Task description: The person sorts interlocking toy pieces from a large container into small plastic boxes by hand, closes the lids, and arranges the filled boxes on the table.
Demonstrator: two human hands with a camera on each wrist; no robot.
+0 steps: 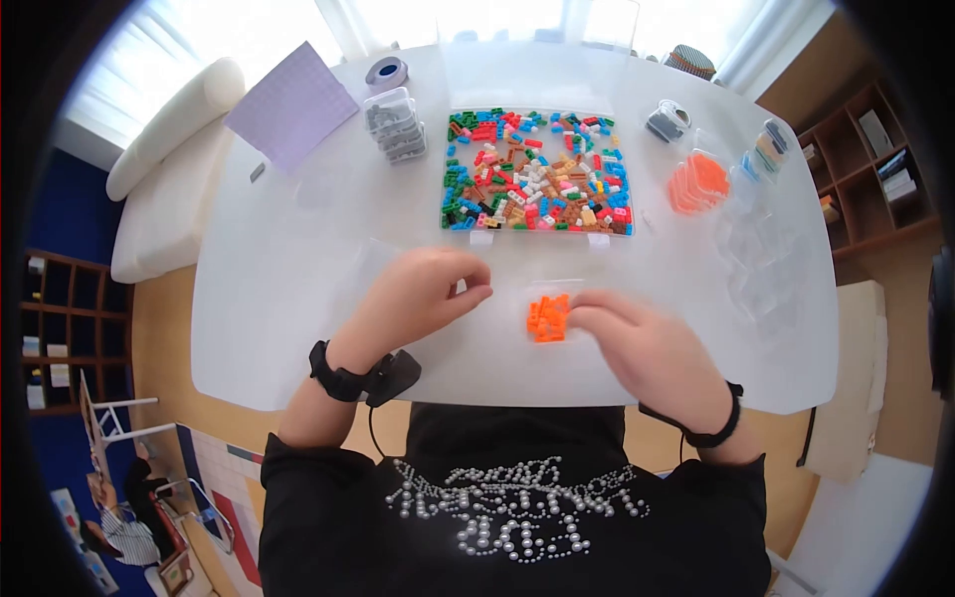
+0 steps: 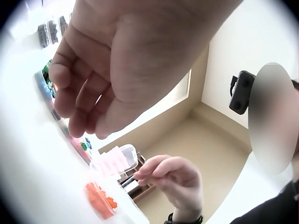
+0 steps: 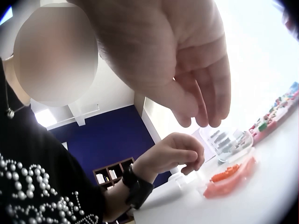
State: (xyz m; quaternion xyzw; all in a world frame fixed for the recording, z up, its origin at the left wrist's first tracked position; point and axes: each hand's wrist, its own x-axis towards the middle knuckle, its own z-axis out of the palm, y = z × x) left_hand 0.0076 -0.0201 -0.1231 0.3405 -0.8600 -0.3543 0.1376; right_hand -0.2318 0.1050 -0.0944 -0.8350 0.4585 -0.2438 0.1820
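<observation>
A small clear box (image 3: 231, 183) of orange toy bricks (image 1: 547, 316) stands near the table's front edge. Beside its right side is my right hand (image 1: 642, 343), fingertips overlapping the box's edge in the head view. The right wrist view shows that hand's fingers (image 3: 212, 93) fairly straight, the thumb close to them and no brick visible between. To the left of the box my left hand (image 1: 428, 289) hovers over the table with loosely curled fingers and holds nothing visible. Behind both hands lies a wide open case (image 1: 537, 235) full of mixed coloured bricks (image 1: 537, 174).
Stacked clear boxes of grey pieces (image 1: 396, 124) and a purple sheet (image 1: 291, 104) are at the back left. Orange-filled boxes (image 1: 698, 183), clear empty containers (image 1: 761, 249) and a tape roll (image 1: 668, 119) stand on the right. A black device (image 1: 396, 378) sits by the left wrist.
</observation>
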